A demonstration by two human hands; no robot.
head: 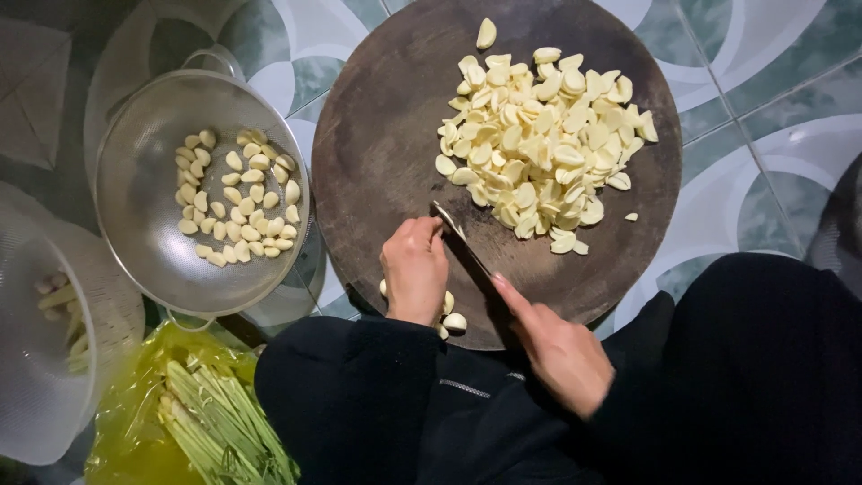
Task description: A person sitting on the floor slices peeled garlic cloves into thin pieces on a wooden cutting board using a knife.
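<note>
A round dark wooden chopping board (377, 135) lies on the tiled floor. A heap of sliced garlic (539, 139) covers its right half. My left hand (415, 269) rests at the board's near edge, fingers curled down over garlic cloves (453, 321) that peek out beneath it. My right hand (561, 350) grips a knife (462, 241) by its handle, forefinger along the spine. The blade slants up and left, its tip beside my left fingertips.
A metal colander (148, 224) with whole peeled cloves (235, 202) sits left of the board. A second mesh strainer (36, 359) is at far left. A yellow plastic bag of lemongrass stalks (215, 422) lies at the bottom left. My dark-clothed knees fill the bottom.
</note>
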